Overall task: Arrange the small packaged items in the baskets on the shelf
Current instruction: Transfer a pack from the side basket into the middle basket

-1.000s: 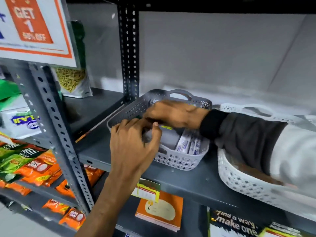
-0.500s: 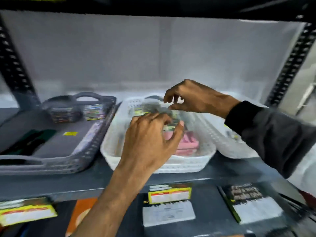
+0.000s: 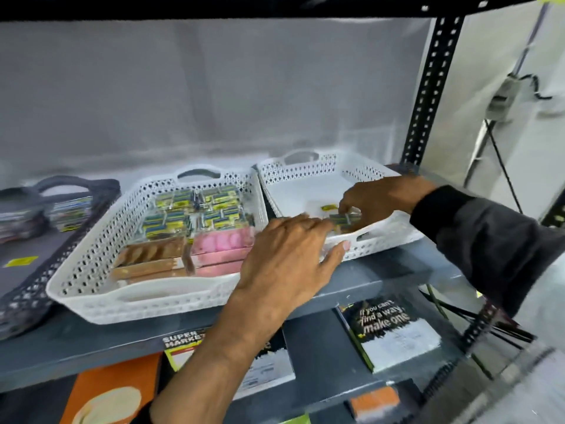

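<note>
The right hand (image 3: pixel 377 200), in a dark sleeve, pinches one small green-and-yellow packaged item (image 3: pixel 341 219) inside the rightmost white perforated plastic basket (image 3: pixel 308 172), and the left hand (image 3: pixel 287 258) reaches its fingertips to the same packet, though whether it grips it I cannot tell. Just behind the pinch lies one more yellow-labelled packet (image 3: pixel 328 207). Left of the grip, a second white basket (image 3: pixel 91 258) touching the first holds blurred green-yellow packets, too many to count, plus brown and pink boxes; a third, grey basket (image 3: pixel 18 301) sits farthest left, all on one grey metal shelf (image 3: pixel 382 270).
</note>
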